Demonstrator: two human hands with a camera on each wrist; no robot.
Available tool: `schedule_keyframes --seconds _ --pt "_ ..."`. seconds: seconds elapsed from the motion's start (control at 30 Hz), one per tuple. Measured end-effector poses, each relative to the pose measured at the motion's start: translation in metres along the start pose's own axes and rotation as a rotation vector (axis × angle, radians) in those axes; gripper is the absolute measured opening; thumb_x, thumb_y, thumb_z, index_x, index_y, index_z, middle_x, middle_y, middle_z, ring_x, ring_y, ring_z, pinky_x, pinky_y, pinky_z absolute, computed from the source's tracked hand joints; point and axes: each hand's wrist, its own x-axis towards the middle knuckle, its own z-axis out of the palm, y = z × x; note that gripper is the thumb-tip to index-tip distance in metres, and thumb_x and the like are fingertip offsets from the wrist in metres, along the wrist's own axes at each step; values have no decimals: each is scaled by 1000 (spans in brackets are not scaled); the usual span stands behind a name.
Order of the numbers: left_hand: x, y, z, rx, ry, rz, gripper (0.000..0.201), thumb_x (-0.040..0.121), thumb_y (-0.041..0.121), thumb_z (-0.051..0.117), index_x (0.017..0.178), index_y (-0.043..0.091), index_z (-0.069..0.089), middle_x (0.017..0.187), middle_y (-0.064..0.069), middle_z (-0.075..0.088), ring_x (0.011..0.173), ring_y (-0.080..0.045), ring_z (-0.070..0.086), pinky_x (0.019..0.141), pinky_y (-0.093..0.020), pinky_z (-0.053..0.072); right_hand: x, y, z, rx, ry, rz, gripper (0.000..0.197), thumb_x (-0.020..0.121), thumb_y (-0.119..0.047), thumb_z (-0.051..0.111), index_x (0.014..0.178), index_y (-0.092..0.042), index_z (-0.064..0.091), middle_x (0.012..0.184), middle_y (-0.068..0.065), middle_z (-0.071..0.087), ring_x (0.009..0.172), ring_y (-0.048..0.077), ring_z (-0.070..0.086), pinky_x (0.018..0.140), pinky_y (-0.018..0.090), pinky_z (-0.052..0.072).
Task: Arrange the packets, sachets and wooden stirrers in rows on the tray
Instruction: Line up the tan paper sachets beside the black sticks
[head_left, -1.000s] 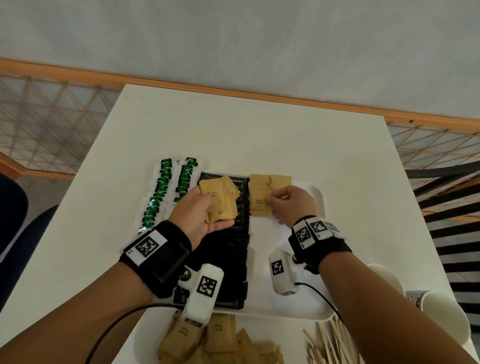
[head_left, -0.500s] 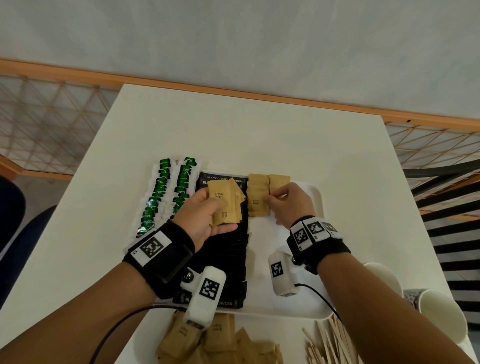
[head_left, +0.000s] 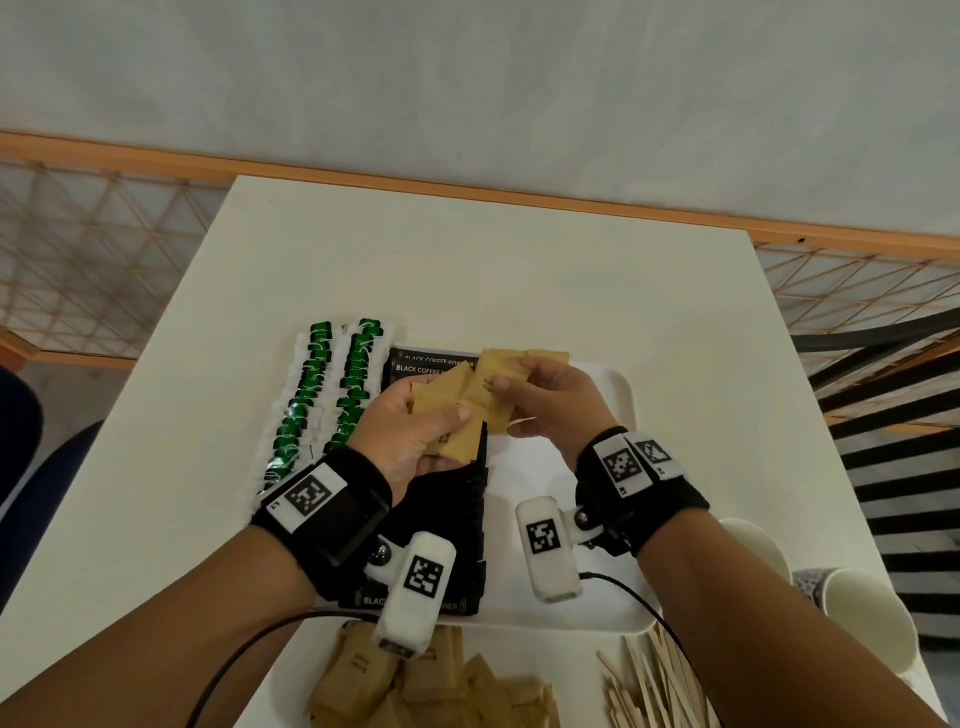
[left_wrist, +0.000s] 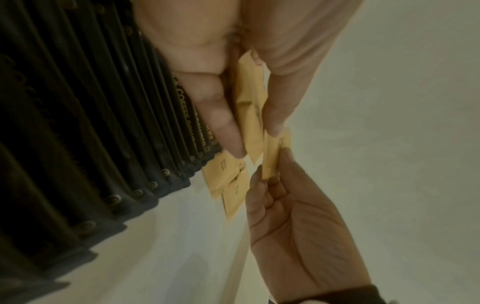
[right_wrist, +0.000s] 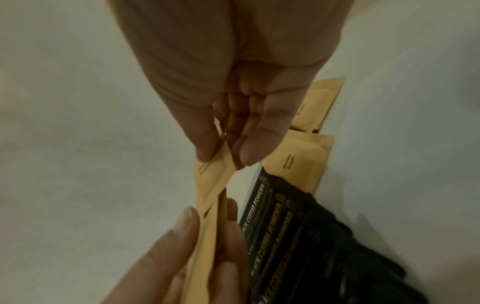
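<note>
Right hand (head_left: 550, 410) pinches one sugar sachet (head_left: 485, 392) off the stack gripped in left hand (head_left: 410, 436), feeder-style, above the tray (head_left: 597, 571). Likely bound for the sachet row (right_wrist: 298, 162) beside the coffee packets (head_left: 457, 519).

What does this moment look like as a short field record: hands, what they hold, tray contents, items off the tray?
left hand: grips a stack of brown sachets
right hand: pinches one brown sachet at the top of that stack
tray: white, holds a row of black coffee packets and a few placed sachets at its far end
green packets: two rows left of the black row
loose sachets: pile on the table, near side of tray
stirrers: loose, near right, not yet on tray
cups: white, far right
</note>
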Motion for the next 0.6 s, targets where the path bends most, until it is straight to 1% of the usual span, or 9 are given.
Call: schedule_keyframes --seconds 0.07,0.13,0.2,0.3,0.37,0.4,0.47,0.53,0.6 --pt "1 1 -2 -24 5 -25 34 84 0 65 110 20 55 105 -9 65 82 -24 68 55 -33 58 2 0 -8 38 17 16 15 89 -7 62 102 -14 66 83 0 68 68 13 63 57 23 53" --pt "1 3 -4 -55 2 -50 37 86 -7 57 114 18 53 111 -11 60 93 -27 64 58 -34 59 5 0 -19 -7 85 23 23 90 -4 58 108 -16 67 89 -1 72 73 12 66 58 21 53" --pt "2 5 -6 -83 1 -60 46 86 -13 48 122 15 48 114 -11 56 97 -28 61 60 -34 59 10 4 -34 -69 173 25 28 90 -2 55 110 -18 67 91 -3 73 74 8 67 56 19 49" --pt "3 6 -10 -98 3 -48 51 86 -17 44 126 15 44 123 -13 50 106 -31 58 60 -32 59 16 11 -56 -239 243 76 31 90 -3 52 113 -19 66 92 1 66 73 12 58 61 22 45" --pt "4 6 -12 -92 5 -43 53 86 -18 45 127 15 43 129 -15 47 112 -34 55 62 -33 59 18 17 -65 -337 232 107 31 90 -5 53 114 -19 66 83 0 61 67 13 52 59 21 43" --pt "5 6 -13 -88 5 -43 54 86 -18 45 129 15 43 130 -15 47 113 -34 55 64 -34 59 19 19 -67 -366 229 112 30 88 -5 55 113 -19 66 78 -1 59 62 12 50 57 21 42" --pt "5 6 -13 -80 1 -51 55 86 -18 46 130 15 43 130 -14 47 111 -34 56 65 -37 59 20 24 -68 -387 258 104 31 85 -6 61 113 -18 65 74 0 62 58 12 55 56 23 46" --pt "3 6 -10 -69 -3 -69 51 87 -17 48 125 17 45 126 -13 48 108 -35 57 65 -40 60 21 28 -68 -388 312 88 33 83 -8 65 114 -18 62 76 4 65 60 15 61 60 27 53" --pt "3 5 -9 -66 -7 -92 47 87 -15 50 121 17 48 122 -13 51 106 -36 59 62 -39 60 21 31 -67 -383 347 76 34 82 -9 67 113 -19 59 79 6 67 62 17 63 61 29 55"
